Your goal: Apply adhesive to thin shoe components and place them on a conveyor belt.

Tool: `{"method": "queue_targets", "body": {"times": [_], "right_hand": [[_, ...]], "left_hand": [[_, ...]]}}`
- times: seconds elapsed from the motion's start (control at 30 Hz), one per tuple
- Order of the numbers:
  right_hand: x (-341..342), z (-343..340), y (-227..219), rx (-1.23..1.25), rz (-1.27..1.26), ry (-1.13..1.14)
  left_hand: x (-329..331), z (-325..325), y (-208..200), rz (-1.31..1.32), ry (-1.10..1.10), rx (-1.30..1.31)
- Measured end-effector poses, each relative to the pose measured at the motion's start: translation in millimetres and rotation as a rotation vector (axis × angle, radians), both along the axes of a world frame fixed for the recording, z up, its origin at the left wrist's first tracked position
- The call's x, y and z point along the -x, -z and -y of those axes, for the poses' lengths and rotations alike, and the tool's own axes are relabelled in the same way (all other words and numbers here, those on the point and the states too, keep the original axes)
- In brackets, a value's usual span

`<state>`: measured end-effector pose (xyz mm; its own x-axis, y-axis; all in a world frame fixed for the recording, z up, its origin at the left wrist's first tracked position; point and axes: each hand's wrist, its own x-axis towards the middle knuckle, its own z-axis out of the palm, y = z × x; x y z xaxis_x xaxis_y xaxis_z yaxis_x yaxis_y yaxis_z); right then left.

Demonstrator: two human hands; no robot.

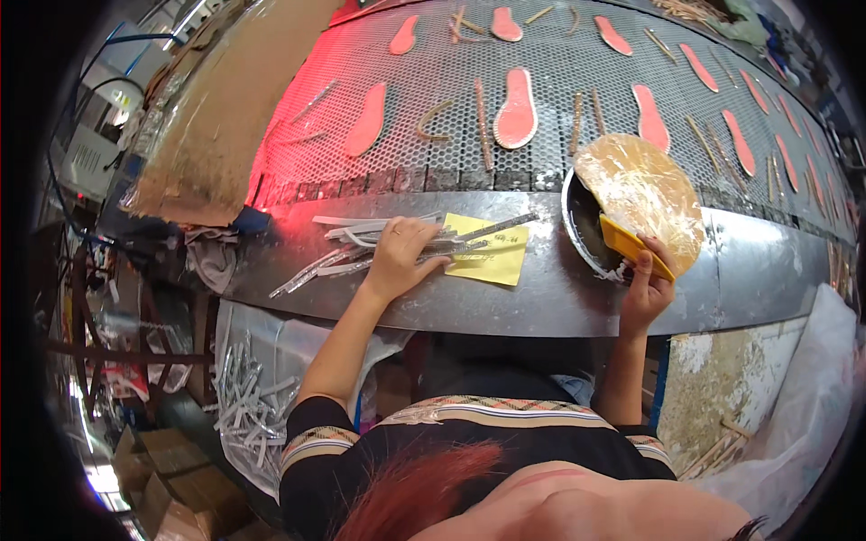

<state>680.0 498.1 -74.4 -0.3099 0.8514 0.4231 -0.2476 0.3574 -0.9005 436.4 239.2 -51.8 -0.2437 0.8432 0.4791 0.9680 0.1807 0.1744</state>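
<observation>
My left hand (401, 257) lies over a bundle of thin grey and white strips (347, 236), its fingers bent around some of them and the thumb stretched out to the right. Partly beneath the strips is a yellow sheet of paper (492, 257) with handwriting. My right hand (649, 287) grips a flat yellow scraper (636, 245) by its lower end. The scraper's far edge reaches over a round pan (577, 233) with a dark inside. A tan round cover (645, 185) wrapped in clear film hides much of that pan.
Beyond the metal ledge (758, 257) runs a mesh conveyor (424, 81) carrying pink insoles (515, 113) and narrow strips. A cardboard sheet (221, 117) leans at the left. Below left hangs a clear bag (248, 406) of strips; cardboard boxes (180, 478) stand lower down.
</observation>
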Motion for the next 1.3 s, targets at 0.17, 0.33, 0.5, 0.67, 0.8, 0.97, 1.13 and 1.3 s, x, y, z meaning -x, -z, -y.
{"method": "queue_targets", "body": {"times": [0.17,0.33,0.5,0.67,0.8,0.97,1.13,1.3], "right_hand": [[-2.6,-3.1,-8.5,-0.031,-0.023,-0.01],[0.4,-5.2,-12.5,-0.048,0.012,-0.023],[-1.1,-12.4,7.2,0.001,0.083,-0.018],[-21.4,-32.1,23.7,-0.045,0.184,-0.079],[-11.9,-20.6,18.3,-0.122,0.227,-0.081],[0.6,-21.9,-1.5,-0.387,0.217,0.041],[-6.1,-24.0,-21.3,-0.458,0.422,-0.008],[-1.9,-17.6,-37.3,-0.573,0.474,-0.042]], "left_hand": [[3.4,-18.1,-4.4,0.052,0.041,0.033],[7.1,-17.2,1.5,0.065,0.03,-0.027],[4.1,-4.9,11.0,-0.031,0.015,-0.17],[5.9,-11.0,-2.4,-0.106,0.011,-0.308],[-10.8,-2.3,-26.3,-0.151,-0.168,-0.24],[-26.5,-23.0,-69.5,0.08,0.034,-0.547],[-47.1,-74.8,-94.4,0.829,0.421,-0.887],[-65.4,-100.2,-41.4,1.329,0.385,-0.573]]}}
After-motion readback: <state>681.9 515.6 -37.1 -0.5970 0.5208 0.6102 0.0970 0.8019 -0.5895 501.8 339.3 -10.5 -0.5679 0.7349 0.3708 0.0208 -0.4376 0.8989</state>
